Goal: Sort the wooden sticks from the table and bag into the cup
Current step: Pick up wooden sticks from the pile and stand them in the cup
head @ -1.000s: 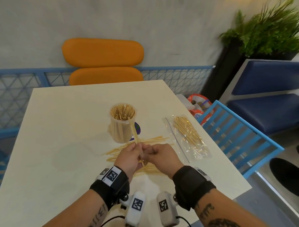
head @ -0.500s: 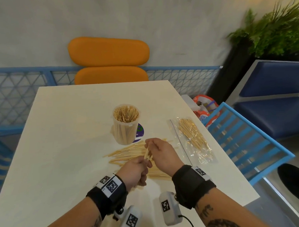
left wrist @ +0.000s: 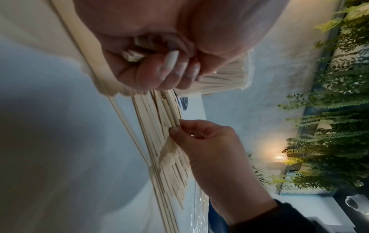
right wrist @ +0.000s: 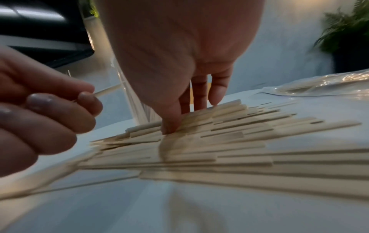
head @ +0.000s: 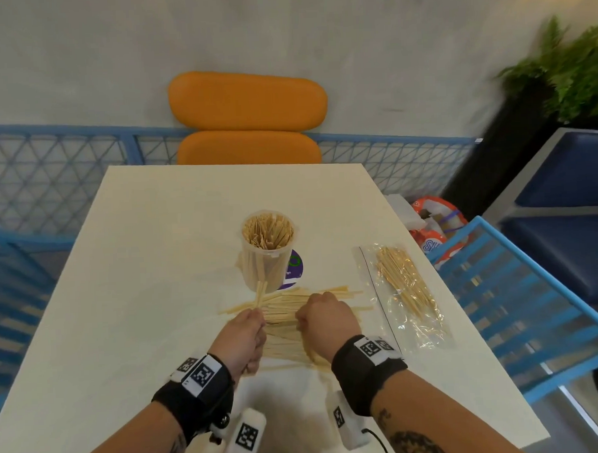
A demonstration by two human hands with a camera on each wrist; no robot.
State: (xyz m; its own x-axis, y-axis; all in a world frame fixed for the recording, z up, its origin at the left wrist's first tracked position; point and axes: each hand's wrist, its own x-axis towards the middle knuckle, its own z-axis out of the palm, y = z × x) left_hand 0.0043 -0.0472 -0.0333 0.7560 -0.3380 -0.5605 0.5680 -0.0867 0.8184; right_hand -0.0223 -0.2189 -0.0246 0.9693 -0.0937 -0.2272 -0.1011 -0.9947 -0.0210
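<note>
A clear plastic cup (head: 270,258) packed with upright wooden sticks stands mid-table. In front of it lies a loose pile of sticks (head: 284,307). My left hand (head: 257,322) grips a small bundle of sticks (head: 261,293) whose tips point up at the cup's base; the bundle's ends (left wrist: 134,55) show inside the curled fingers. Over the pile, my right hand (head: 303,320) pinches the end of one stick (left wrist: 175,123) between thumb and forefinger. To the right lies a clear bag (head: 403,290) holding thinner sticks.
A purple round coaster (head: 294,269) sits under the cup. The table's (head: 155,266) right edge runs just past the bag, with a blue chair (head: 520,302) beside it. An orange chair (head: 248,122) stands at the far end.
My hands have parted: the right hand left the left hand and dropped onto the pile. The left hand keeps its bundle and sits a little left of where it was.
</note>
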